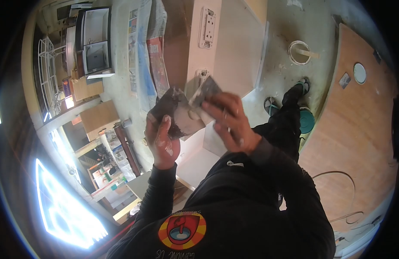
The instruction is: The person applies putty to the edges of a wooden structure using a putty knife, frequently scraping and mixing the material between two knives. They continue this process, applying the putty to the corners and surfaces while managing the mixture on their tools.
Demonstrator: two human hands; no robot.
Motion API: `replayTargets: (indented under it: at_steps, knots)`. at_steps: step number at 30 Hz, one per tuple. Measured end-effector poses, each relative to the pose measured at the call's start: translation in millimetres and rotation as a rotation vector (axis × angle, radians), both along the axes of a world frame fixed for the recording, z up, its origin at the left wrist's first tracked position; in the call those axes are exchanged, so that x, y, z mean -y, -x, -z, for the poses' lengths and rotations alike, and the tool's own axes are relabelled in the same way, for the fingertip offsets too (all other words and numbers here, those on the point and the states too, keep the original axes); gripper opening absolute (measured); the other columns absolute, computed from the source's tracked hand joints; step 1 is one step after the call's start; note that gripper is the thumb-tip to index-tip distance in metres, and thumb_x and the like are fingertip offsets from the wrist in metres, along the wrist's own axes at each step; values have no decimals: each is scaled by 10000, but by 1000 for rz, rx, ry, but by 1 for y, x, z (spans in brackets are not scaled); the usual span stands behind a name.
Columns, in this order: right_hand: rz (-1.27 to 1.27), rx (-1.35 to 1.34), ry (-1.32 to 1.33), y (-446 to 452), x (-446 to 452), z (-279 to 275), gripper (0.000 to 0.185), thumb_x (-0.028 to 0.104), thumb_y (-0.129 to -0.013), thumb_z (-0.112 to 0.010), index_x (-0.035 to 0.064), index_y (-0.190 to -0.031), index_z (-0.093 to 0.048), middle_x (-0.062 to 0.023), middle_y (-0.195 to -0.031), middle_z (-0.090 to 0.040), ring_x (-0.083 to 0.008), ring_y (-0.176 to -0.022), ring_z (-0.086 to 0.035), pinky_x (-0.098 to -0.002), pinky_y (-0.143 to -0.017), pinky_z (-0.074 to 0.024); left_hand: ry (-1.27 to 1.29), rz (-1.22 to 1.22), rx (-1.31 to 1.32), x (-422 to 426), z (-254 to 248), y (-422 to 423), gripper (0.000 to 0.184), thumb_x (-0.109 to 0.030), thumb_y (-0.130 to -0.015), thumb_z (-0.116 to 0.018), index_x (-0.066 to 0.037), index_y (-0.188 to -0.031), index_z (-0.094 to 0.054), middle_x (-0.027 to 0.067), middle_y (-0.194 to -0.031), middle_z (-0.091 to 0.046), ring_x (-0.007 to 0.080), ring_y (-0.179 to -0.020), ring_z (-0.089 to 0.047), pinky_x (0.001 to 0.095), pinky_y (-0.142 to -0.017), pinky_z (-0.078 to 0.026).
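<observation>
My left hand [164, 144] grips a dark, flat plate [164, 106] from below, its thumb over the near edge. Pale putty [188, 120] is smeared across much of the plate. In my right hand [234, 123] is a flat grey scraper [209, 90], pinched under the fingers and held at the plate's right side, close to the putty. Whether the blade touches the putty I cannot tell. Just beyond both hands is a pale pink panel [200, 54] with a socket outlet [207, 28] and a second outlet frame [202, 73] partly behind the scraper.
A bucket [290, 52] with a stick in it stands on the floor at the upper right. Near my feet is a green-lidded tub [307, 121]. A plywood sheet [333, 146] fills the right side, carrying a round white lid [359, 73]. Newspaper [157, 64] hangs left of the panel.
</observation>
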State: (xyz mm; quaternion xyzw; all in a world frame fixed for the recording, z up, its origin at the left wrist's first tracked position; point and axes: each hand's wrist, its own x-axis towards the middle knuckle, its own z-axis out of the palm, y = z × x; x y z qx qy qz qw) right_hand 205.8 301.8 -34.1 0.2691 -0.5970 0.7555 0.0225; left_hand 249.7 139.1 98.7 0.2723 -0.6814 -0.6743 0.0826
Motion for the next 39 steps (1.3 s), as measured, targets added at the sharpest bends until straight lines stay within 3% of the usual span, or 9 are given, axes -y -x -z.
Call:
replayTargets:
  at_steps: [9,13,14,15,17,27,29,33,39]
  knots:
    - [-44,-48,-353,-16,-19,-11,523,-35,-824,-617,64,-1336,-588,-195,-1353,-516,-430,-1243,-468,-487,-1058,-398,-324,-89,-155,2,-14,-12,418,-37,-957,-517,-4,-1373,-485,129,-1312,-589,245,-1201,-582,410,-1080,-436]
    - [93,278,-186,-16,-26,-28,425,-4,-917,-575,27,-1341,-580,-215,-1321,-547,-383,-1180,-542,-447,-1039,-426,352,43,-170,15,-17,-5,356,-47,-949,-547,1,-1302,-524,127,-1284,-593,251,-1207,-570,405,-1069,-420]
    - [113,330,-191,-12,-31,-46,414,-5,-898,-601,32,-1310,-604,-192,-1290,-574,-370,-1151,-562,-441,-1017,-442,1085,171,-71,21,-16,-14,250,-66,-951,-577,11,-1188,-554,111,-1220,-595,206,-1126,-574,359,-997,-442]
    - [108,325,-196,-6,-35,-56,414,-5,-898,-601,32,-1310,-604,-192,-1290,-574,-370,-1151,-562,-441,-1017,-442,593,77,-145,10,-24,1,255,-71,-978,-584,43,-1199,-526,100,-1141,-595,143,-1028,-536,283,-945,-419]
    - [38,-30,-386,7,-46,-70,409,-14,-878,-615,44,-1283,-626,-159,-1277,-590,-365,-1150,-558,-445,-998,-447,489,58,-138,18,-21,0,260,-87,-984,-587,41,-1201,-525,89,-1110,-607,135,-995,-548,287,-919,-437]
    - [-125,-269,-593,-1,-35,-90,348,38,-874,-665,86,-1218,-666,-105,-1173,-630,-337,-1089,-589,-462,-932,-479,796,-76,-331,43,-20,12,258,-53,-933,-635,-34,-1182,-570,92,-1181,-634,191,-1083,-611,328,-962,-477]
    - [-142,158,-318,-4,-30,-76,278,53,-920,-640,76,-1196,-667,-92,-1000,-651,-275,-930,-642,-427,-834,-526,74,-109,-464,51,-34,27,286,-43,-925,-632,-56,-1205,-574,108,-1222,-629,233,-1125,-618,360,-971,-496]
    - [-266,1113,123,13,-24,-67,220,119,-979,-590,-76,-1075,-624,-68,-773,-597,-157,-637,-607,-335,-687,-565,-232,-237,-307,108,13,19,285,-114,-954,-626,-13,-1218,-590,107,-1229,-638,214,-1115,-634,385,-950,-512]
    - [-48,1114,36,42,-3,-55,203,153,-950,-592,-24,-851,-600,3,-652,-519,-86,-547,-462,-301,-488,-372,-369,-275,-210,110,39,3,439,-131,-946,-611,-24,-1360,-512,116,-1273,-610,239,-1178,-585,425,-991,-476]
